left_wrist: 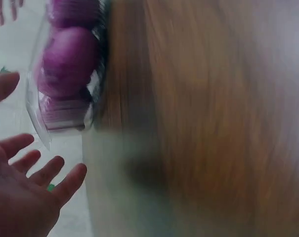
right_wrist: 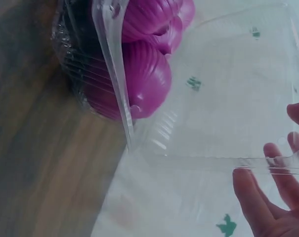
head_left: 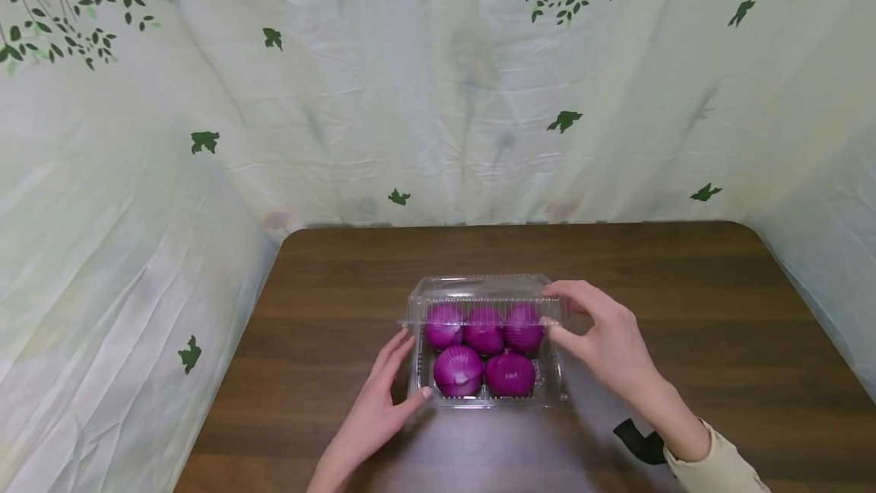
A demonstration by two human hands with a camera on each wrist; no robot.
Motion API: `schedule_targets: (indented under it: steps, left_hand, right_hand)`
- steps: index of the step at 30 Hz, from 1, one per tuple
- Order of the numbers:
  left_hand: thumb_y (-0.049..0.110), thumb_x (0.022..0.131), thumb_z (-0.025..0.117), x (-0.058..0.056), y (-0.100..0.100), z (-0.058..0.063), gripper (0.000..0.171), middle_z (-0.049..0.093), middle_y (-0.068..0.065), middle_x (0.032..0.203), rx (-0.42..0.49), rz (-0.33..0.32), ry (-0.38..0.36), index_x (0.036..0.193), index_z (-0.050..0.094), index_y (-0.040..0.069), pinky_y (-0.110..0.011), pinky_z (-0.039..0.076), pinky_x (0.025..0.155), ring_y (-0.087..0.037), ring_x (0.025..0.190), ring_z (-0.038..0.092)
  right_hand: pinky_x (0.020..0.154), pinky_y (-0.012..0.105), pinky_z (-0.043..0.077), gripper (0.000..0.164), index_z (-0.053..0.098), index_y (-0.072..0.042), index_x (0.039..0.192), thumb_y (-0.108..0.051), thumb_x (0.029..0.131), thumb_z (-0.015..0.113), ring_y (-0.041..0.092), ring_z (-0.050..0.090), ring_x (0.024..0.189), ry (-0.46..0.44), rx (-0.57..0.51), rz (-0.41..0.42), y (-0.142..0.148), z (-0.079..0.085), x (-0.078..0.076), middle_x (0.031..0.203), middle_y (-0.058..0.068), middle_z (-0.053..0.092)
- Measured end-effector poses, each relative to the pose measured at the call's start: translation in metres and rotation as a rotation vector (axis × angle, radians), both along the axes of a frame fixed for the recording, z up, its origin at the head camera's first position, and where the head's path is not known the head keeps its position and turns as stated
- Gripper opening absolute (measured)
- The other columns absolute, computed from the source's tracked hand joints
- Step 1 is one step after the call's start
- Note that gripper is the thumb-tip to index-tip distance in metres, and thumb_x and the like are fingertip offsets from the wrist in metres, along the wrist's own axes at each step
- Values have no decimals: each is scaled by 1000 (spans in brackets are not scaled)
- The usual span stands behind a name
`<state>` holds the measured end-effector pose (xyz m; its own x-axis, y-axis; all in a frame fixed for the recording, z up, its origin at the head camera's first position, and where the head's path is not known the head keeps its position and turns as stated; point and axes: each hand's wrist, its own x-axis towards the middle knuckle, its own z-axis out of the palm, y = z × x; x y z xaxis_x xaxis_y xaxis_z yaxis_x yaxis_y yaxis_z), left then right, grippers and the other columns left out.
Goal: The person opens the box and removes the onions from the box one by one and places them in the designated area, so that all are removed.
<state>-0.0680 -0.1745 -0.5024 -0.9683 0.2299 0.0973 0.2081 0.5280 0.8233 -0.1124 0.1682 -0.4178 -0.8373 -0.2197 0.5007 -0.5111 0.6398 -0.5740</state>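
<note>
A clear plastic clamshell box (head_left: 555,380) stands on the table, holding several purple-red onions (head_left: 458,371) in two rows. Its hinged lid (head_left: 482,287) is raised on the far side. My right hand (head_left: 609,345) pinches the lid's right edge, the thumb below and the forefinger above it in the head view; in the right wrist view that hand (right_wrist: 275,197) is at the lid's rim. Beside the box's left wall is my left hand (head_left: 376,402), its thumb near the front corner. The left wrist view shows this hand (left_wrist: 28,190) with fingers spread, apart from the box.
The brown wooden table (head_left: 328,280) has rounded far corners. Behind and beside it hangs a pale cloth (head_left: 424,97) printed with green leaves. A black piece (head_left: 642,443) lies beside the right sleeve (head_left: 715,462).
</note>
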Motion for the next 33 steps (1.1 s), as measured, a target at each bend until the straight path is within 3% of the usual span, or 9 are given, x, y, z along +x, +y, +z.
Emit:
schedule_targets:
  steps: [5, 13, 16, 20, 26, 33]
  left_hand:
    - [47, 84, 75, -9, -2, 0, 92, 14, 8, 163, -247, -91, 53, 156, 28, 15, -48, 27, 113, -19, 147, 17]
    - [72, 83, 58, -15, 7, -4, 103, 9, 6, 164, -463, -76, 95, 159, 17, 18, -58, 30, 109, -24, 149, 11]
    - [75, 82, 56, -14, 9, -6, 104, 6, 6, 165, -490, -66, 93, 159, 14, 19, -59, 30, 109, -24, 149, 10]
    - [75, 82, 56, -14, 11, -7, 105, 5, 6, 165, -494, -57, 98, 160, 13, 19, -60, 31, 107, -25, 149, 11]
    - [75, 82, 56, -14, 12, -6, 105, 3, 7, 165, -489, -62, 78, 160, 12, 19, -61, 30, 108, -24, 150, 9]
    - [74, 82, 57, -14, 12, -5, 105, 2, 8, 165, -472, -64, 64, 160, 11, 19, -60, 30, 108, -24, 150, 7]
  right_hand:
    - [82, 23, 53, 46, 69, -22, 120, -11, 79, 83, 12, 64, 95, -88, -71, 10, 3, 4, -10, 116, -13, 66]
    - [80, 25, 55, 44, 65, -34, 128, -31, 86, 78, 11, 66, 100, -259, -166, 5, 10, 11, -27, 124, -11, 65]
    - [78, 22, 54, 42, 66, -28, 128, -27, 88, 76, 13, 66, 101, -307, -280, 4, 12, 10, -36, 123, -6, 65]
    - [80, 19, 53, 38, 66, -13, 127, -14, 90, 74, 15, 66, 99, -286, -389, -24, 9, 12, -44, 120, 5, 67]
    - [80, 17, 50, 35, 64, 2, 125, -1, 90, 69, 22, 65, 95, -191, -430, -71, -3, 21, -54, 115, 19, 68]
    - [74, 17, 48, 29, 65, 8, 119, 4, 91, 66, 33, 63, 88, -148, -452, -109, -13, 7, -74, 107, 25, 67]
